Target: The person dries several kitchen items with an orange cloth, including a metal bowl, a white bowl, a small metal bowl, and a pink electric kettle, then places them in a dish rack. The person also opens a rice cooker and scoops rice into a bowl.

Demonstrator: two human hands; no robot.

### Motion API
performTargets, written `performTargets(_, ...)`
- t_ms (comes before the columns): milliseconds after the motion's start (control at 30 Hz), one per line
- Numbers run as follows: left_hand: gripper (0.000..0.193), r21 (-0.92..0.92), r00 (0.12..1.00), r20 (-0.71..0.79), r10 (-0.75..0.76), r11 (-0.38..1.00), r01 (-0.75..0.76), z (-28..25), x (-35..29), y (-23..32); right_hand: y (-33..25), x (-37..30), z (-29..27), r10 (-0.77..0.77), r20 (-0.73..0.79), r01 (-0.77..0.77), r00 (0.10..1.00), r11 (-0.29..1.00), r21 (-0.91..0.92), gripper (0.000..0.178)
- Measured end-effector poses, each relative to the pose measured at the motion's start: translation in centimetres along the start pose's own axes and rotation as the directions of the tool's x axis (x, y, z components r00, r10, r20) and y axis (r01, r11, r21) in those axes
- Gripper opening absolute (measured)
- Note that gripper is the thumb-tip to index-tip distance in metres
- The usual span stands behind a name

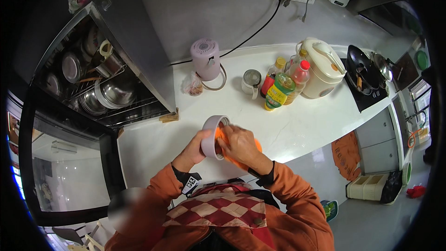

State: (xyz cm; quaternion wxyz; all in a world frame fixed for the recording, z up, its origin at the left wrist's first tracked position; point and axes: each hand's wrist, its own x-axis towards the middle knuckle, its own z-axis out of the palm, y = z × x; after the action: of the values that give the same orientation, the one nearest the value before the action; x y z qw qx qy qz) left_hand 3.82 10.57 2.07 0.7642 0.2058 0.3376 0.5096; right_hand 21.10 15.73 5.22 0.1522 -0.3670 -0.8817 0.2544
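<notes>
While sideways, lilac container [209,136] open rightward.

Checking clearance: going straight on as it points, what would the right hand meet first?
Likely the inside of the lilac container, through the orange cloth the right hand holds; depth is unclear.

So the white counter [148,146] is running across the middle, grey wall [186,14] rising behind it. A black cabinet [139,32] is standing left of the counter, glass door [74,162] hanging open. Grey floor [320,172] is showing off the counter's near right edge, orange mat [346,153] lying there, bright window [422,94] glowing well past the counter's right end.
</notes>
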Motion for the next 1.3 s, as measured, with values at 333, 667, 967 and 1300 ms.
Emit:
performTargets(333, 0.09, 0.544, 0.921, -0.011, 0.389, 0.775, -0.321, 1.1, 5.6, 5.9, 5.1, -0.8, -0.6, 0.12, 0.09, -0.033, 0.989, -0.414, 0.91, 0.034)
performTargets(667, 0.105, 0.992, 0.621, -0.087, 0.779, 0.013, 0.123, -1.4, 21.4, 19.3, 9.9, -7.4, 0.9, 0.628, 0.181, -0.121, 0.757, -0.136, 0.983, 0.029)
performTargets(967, 0.099, 0.912, 0.725, -0.038, 0.688, -0.273, 0.307, -2.3, 26.9, 19.9, 11.6, -9.4, 1.0, 0.682, 0.045, -0.114, 0.73, 0.058, 0.992, 0.024)
performTargets(1300, 0.085, 0.854, 0.77, 0.035, 0.637, -0.42, 0.308, -2.1, 25.1, 19.9, 11.5, -7.4, 1.8, 0.586, 0.15, -0.193, 0.796, 0.011, 0.981, 0.025)
